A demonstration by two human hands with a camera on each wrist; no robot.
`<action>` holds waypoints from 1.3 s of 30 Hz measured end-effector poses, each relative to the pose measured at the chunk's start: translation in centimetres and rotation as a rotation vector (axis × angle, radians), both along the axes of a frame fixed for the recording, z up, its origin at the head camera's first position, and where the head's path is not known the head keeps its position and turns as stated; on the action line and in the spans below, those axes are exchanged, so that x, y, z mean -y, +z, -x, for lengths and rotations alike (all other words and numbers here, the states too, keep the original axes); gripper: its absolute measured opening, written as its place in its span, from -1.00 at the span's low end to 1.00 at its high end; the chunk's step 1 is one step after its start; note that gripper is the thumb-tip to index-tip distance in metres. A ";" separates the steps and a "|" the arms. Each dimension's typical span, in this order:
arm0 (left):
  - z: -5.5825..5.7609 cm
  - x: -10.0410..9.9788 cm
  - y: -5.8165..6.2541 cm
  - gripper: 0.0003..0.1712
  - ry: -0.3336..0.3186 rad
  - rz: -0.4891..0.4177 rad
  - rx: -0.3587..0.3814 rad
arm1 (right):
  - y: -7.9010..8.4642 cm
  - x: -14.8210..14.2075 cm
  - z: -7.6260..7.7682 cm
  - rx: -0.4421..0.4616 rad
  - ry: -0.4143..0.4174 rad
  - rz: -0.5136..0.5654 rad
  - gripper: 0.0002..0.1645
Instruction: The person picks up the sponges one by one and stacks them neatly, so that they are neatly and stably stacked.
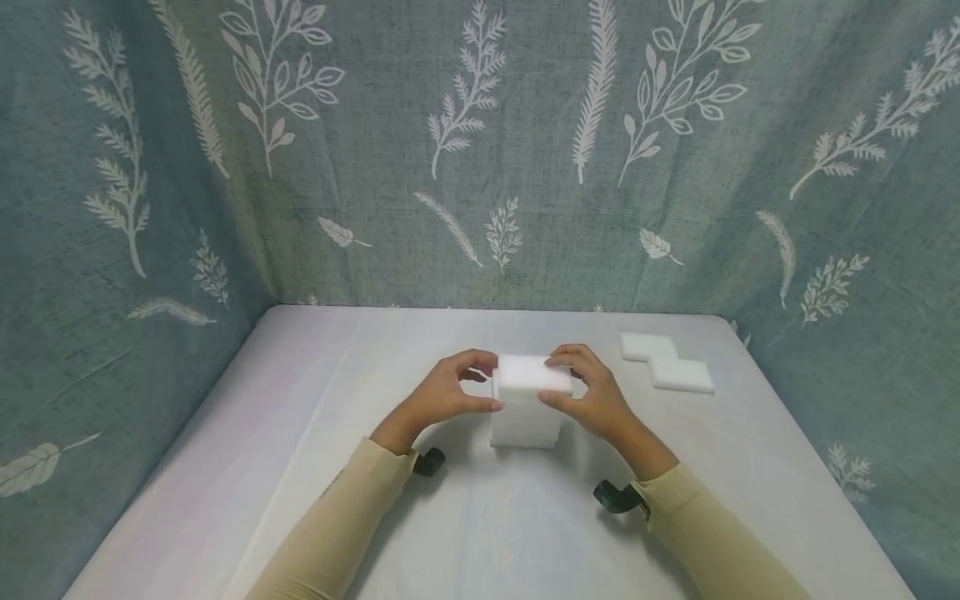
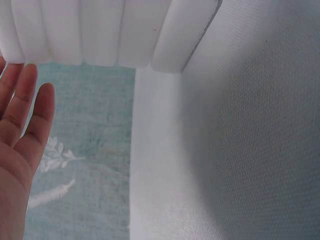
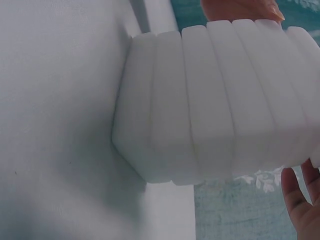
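A stack of several white foam sponges (image 1: 525, 421) stands on the table, its blocks laid flat one on another with slightly uneven edges. My right hand (image 1: 592, 396) grips the top sponge (image 1: 525, 371) by its right end, thumb at the front and fingers behind. In the right wrist view, a narrow gap shows beside this top sponge (image 3: 306, 57). My left hand (image 1: 450, 387) touches the left side of the stack near the top, its thumb in front and its fingers toward the back. The left wrist view shows those fingers (image 2: 37, 115) fairly straight beside the sponges (image 2: 100, 35).
Two more white sponges lie at the back right of the white table (image 1: 360, 500), one sponge (image 1: 681, 375) touching or overlapping the other sponge (image 1: 637, 345). Green leaf-patterned curtains (image 1: 375, 225) close off the back and both sides.
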State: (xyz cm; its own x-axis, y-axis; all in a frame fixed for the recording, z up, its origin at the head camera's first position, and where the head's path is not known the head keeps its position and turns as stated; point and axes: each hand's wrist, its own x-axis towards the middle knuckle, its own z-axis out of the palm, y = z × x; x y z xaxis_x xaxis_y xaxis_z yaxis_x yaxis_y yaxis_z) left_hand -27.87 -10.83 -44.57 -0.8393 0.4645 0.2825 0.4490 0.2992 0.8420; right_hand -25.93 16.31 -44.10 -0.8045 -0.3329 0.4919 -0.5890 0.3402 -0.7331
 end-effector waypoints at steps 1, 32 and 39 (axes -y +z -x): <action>0.0 0.0 0.0 -0.28 0.001 0.001 -0.002 | 0.0 0.1 0.0 0.001 0.002 -0.001 -0.52; 0.2 0.0 -0.2 -0.34 -0.002 -0.010 -0.004 | -0.3 0.4 0.3 -0.006 0.023 -0.024 -0.52; 0.2 -0.1 -0.3 -0.34 0.005 -0.021 0.021 | -0.5 0.3 0.4 0.028 0.032 -0.016 -0.50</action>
